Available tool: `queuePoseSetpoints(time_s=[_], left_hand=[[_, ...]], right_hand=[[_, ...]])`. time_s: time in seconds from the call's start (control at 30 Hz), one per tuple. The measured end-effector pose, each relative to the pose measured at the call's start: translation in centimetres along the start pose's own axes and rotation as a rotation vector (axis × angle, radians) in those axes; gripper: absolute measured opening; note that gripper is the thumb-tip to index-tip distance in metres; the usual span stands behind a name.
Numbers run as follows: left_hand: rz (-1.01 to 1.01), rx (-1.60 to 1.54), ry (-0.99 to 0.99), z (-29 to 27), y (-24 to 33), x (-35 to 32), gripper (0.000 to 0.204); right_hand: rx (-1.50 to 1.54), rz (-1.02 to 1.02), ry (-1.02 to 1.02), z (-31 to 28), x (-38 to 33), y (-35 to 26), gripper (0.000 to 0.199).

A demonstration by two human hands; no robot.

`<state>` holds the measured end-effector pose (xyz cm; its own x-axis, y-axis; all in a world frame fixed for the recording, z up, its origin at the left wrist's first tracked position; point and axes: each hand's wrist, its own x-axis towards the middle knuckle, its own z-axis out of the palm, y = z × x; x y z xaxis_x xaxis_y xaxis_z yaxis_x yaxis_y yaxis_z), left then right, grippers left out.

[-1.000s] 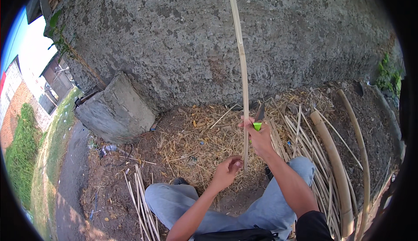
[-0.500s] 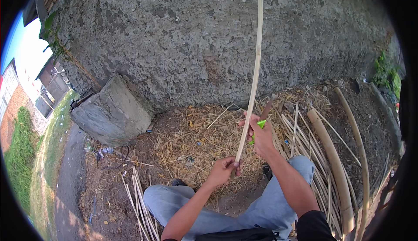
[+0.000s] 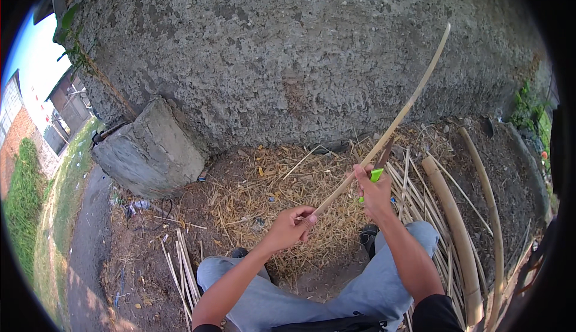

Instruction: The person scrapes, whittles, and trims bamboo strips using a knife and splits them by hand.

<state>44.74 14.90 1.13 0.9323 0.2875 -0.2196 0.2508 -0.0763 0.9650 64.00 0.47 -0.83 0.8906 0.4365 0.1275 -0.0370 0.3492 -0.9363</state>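
Observation:
A long, pale bamboo strip (image 3: 413,99) slants up and to the right in front of me, its far end curving against the wall. My left hand (image 3: 288,230) pinches its near end between thumb and fingers. Farther along, my right hand (image 3: 375,195) is closed round the bright green handle of a knife (image 3: 383,156), and its fingertips also rest against the strip. The knife's brown, dull blade points up and away, close beside the strip. Part of the handle is covered by my fingers.
A rough grey wall (image 3: 258,68) rises ahead, with a concrete block (image 3: 150,152) at left. Dry shavings (image 3: 246,197) cover the ground. Split strips (image 3: 184,269) lie by my left knee; more strips (image 3: 441,254) and thick bamboo pieces (image 3: 454,227) lie at right.
The strip has swung from nearly upright to a rightward slant, and its far tip now shows. My left hand has shifted left; my right hand has moved slightly right and down with the knife.

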Motion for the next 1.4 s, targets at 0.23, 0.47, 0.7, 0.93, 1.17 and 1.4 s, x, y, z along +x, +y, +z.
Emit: queuePoseSetpoints(time_s=[0.23, 0.47, 0.7, 0.93, 1.17, 1.4], left_hand=[[0.276, -0.086, 0.345, 0.3, -3.8, 1.4, 0.017], [0.266, -0.166, 0.367, 0.5, -4.2, 1.7, 0.015], [0.089, -0.251, 0.280, -0.1, -4.1, 1.2, 0.008], [-0.032, -0.024, 0.060, -1.6, -5.1, 1.3, 0.004], [-0.151, -0.328, 0.024, -1.0, -3.5, 0.6, 0.003], [-0.051, -0.113, -0.124, -0.9, -3.5, 0.5, 0.006]], right_hand=[[-0.169, -0.049, -0.026, 0.1, -1.7, 0.2, 0.017], [-0.159, -0.039, 0.017, 0.3, -2.6, -0.7, 0.016], [-0.251, -0.063, -0.118, -1.1, -1.8, 1.1, 0.020], [-0.352, -0.068, -0.208, 0.2, -2.9, 0.5, 0.018], [-0.257, -0.010, -0.135, 0.7, -2.5, 0.4, 0.025], [-0.335, -0.101, -0.167, 0.7, -2.6, 0.6, 0.026]])
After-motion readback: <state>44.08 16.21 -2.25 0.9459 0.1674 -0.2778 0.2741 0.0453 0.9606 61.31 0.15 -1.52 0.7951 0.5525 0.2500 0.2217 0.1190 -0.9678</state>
